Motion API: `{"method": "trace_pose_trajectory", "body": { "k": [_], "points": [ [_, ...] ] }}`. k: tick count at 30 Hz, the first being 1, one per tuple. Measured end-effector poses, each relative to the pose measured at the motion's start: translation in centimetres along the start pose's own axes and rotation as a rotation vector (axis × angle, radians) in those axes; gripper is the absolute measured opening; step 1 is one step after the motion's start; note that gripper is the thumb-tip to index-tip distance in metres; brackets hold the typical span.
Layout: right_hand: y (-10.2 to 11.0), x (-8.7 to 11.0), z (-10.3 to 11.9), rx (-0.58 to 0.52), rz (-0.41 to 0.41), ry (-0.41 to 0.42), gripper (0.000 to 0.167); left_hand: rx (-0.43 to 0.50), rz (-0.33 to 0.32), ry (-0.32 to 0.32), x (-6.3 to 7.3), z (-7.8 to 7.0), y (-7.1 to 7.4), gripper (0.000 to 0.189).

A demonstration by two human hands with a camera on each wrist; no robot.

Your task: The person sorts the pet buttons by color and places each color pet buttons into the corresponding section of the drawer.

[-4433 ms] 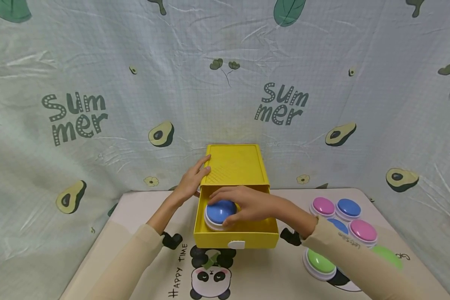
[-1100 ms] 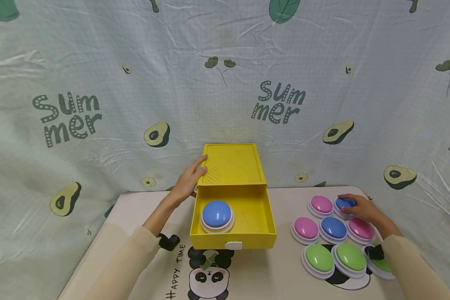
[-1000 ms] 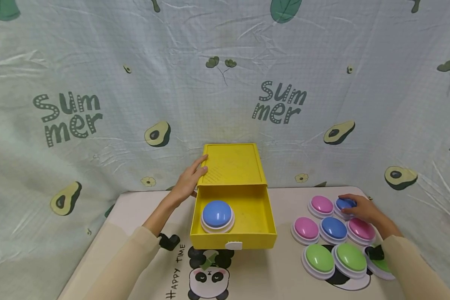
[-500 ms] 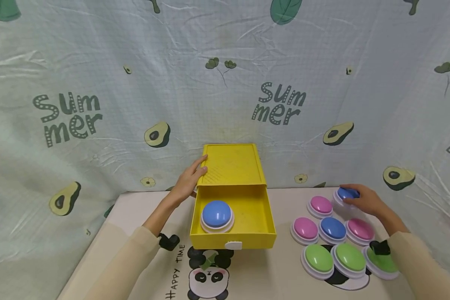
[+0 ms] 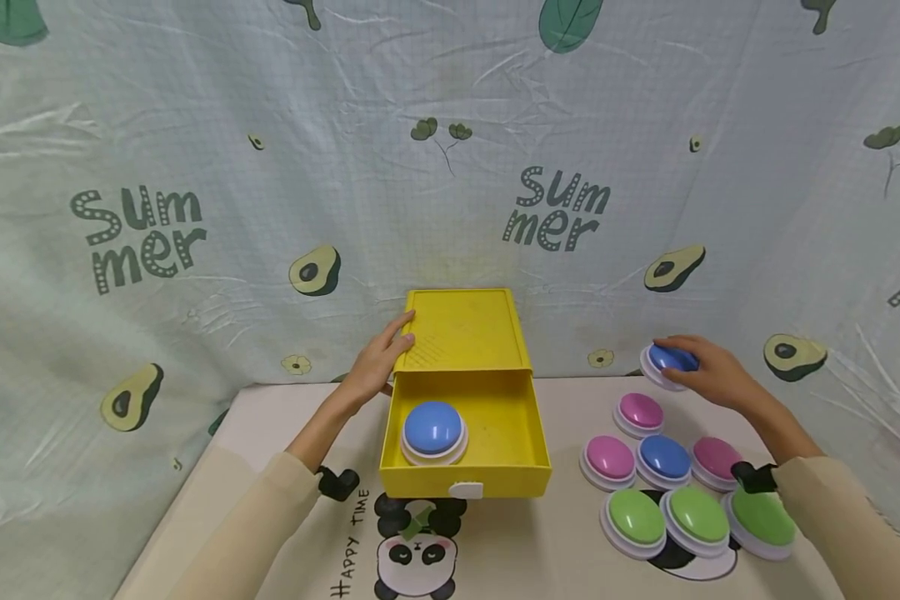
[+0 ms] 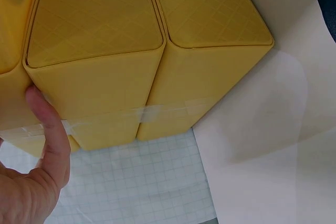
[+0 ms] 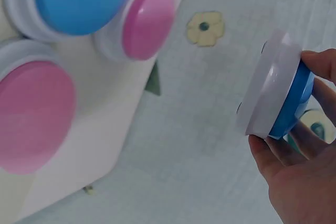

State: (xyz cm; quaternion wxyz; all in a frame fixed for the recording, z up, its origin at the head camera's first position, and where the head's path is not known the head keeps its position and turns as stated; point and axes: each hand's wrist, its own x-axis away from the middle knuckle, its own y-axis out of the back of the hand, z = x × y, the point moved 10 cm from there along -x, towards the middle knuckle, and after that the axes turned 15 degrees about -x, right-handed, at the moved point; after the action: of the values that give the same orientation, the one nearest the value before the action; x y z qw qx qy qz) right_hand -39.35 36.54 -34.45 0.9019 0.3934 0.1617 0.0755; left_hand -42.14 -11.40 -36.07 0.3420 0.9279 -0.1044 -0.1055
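Note:
My right hand (image 5: 708, 372) holds a blue push button (image 5: 673, 358) with a white base above the back right of the table. In the right wrist view the button (image 7: 281, 90) is tilted, its blue dome toward the palm, gripped between thumb and fingers. My left hand (image 5: 375, 367) rests against the left side of a yellow drawer box (image 5: 467, 329), fingers extended at its top edge. Its drawer (image 5: 506, 433) is pulled out, with another blue push button (image 5: 433, 429) at the left inside. In the left wrist view, a straight finger touches the yellow side wall (image 6: 94, 87).
On the table's right are pink buttons (image 5: 610, 458), a blue button (image 5: 664, 458) and green buttons (image 5: 636, 517) in close rows. Behind the box hangs a printed curtain (image 5: 420, 208). A panda print (image 5: 417, 558) marks the table surface in front of the drawer.
My right hand left the drawer, where a blue button now sits, and took hold of the back right blue button. It has since lifted it up and leftward. My left hand stayed put.

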Motion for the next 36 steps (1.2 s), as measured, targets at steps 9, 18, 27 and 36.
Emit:
{"method": "trace_pose_trajectory", "body": {
  "k": [9,18,27,36],
  "points": [
    [-1.0,-0.8,5.9,-0.005,0.01,0.13,0.052,0.0,0.005,0.004,0.1,0.2,0.0,0.06],
    [-2.5,-1.2,11.9,-0.012,0.032,0.243,0.053,0.002,-0.004,0.007,-0.1,0.1,0.1,0.059],
    [-4.4,-1.3,16.6,-0.004,0.052,0.336,0.053,0.013,0.001,0.02,-0.1,0.2,0.0,0.059],
    [-6.4,-0.5,21.1,-0.041,0.109,0.453,0.053,0.007,0.0,0.027,-0.1,0.3,0.0,0.059]
  ]
}}
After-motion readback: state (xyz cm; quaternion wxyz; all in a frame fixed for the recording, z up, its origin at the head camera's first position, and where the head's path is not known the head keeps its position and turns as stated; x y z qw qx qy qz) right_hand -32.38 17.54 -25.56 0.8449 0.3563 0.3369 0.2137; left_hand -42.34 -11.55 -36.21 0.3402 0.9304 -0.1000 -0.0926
